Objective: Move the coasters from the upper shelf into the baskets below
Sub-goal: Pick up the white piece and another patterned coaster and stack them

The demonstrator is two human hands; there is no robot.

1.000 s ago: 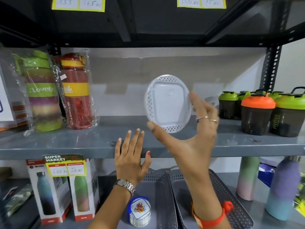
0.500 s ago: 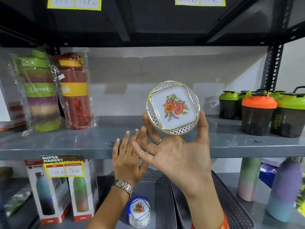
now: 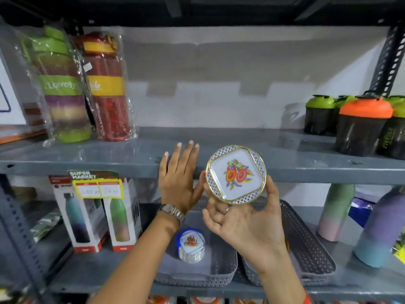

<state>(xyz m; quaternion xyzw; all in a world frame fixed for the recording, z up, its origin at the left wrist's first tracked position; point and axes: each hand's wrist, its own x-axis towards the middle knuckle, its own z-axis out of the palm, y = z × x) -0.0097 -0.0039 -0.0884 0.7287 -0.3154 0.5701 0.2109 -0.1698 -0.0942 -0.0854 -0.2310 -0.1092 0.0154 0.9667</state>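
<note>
My right hand holds a round white coaster with a gold rim and a floral print, its face turned toward me, in front of the upper shelf's front edge. My left hand is flat and open with fingers spread, resting against that shelf edge just left of the coaster. Below, a stack of coasters with a blue rim stands in the left grey basket. The right grey basket lies beside it, partly hidden by my right forearm.
Wrapped bottles stand at the upper shelf's left, dark shaker cups with green and orange lids at its right. On the lower shelf, boxed bottles are left of the baskets and pastel bottles right. A price tag hangs on the shelf edge.
My right hand turned the coaster from its white back to its printed face, then lowered it from above the upper shelf to the shelf's front edge. My left hand stayed on the edge.
</note>
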